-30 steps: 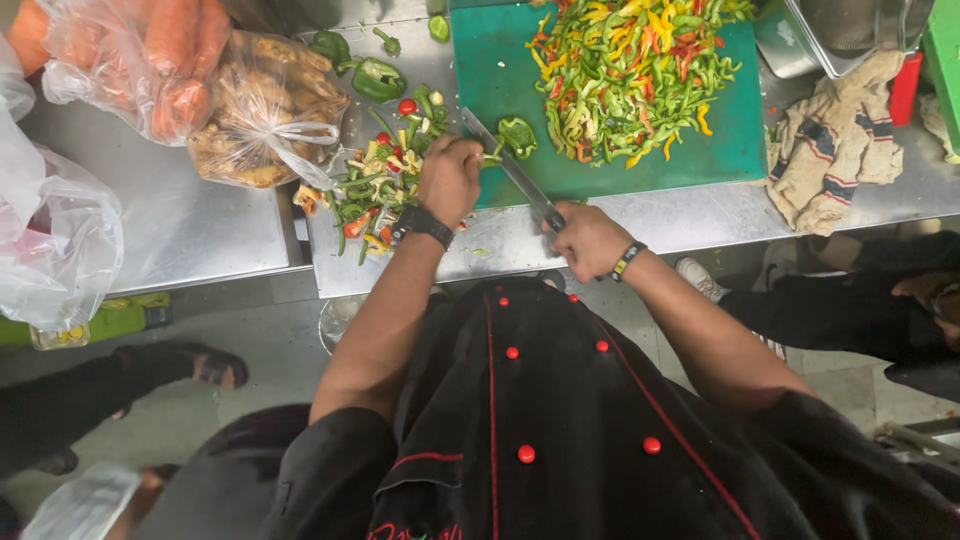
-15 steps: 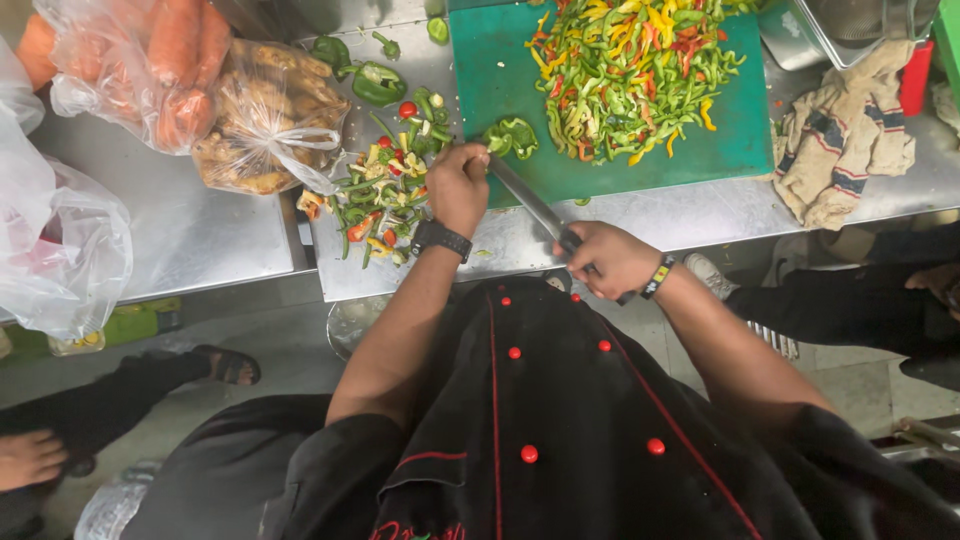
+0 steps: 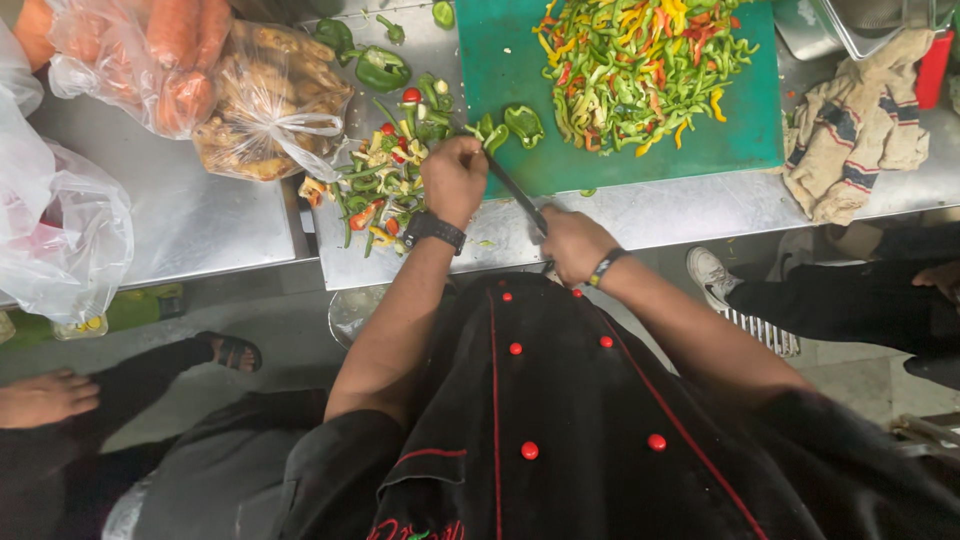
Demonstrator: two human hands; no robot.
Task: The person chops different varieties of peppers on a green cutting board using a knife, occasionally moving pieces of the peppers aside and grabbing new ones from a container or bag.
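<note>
1. The step in hand looks like slicing green pepper: the right hand [image 3: 572, 243] is closed round the handle of a knife [image 3: 515, 190], whose blade runs toward 11 o'clock onto the green cutting board [image 3: 520, 60].
2. The left hand [image 3: 455, 178] sits at the board's near-left corner, fingers curled down narrowly; they seem to pin a green pepper piece [image 3: 492, 135], though how firmly they grip it I cannot tell.
3. That piece pokes out at about 1 o'clock from the left fingers, touching them, with the knife blade just beside it on the 3 o'clock side. A second pepper piece [image 3: 523, 123] lies just beyond, apart from the fingers.
4. The next cut, I judge, calls for knuckles kept ahead of the fingertips and the blade guided close along them.
5. A heap of sliced peppers [image 3: 640, 65] lies at 1 o'clock on the board; pepper trimmings [image 3: 385, 175] lie at 9 o'clock of the left hand on the steel counter [image 3: 200, 220].
</note>
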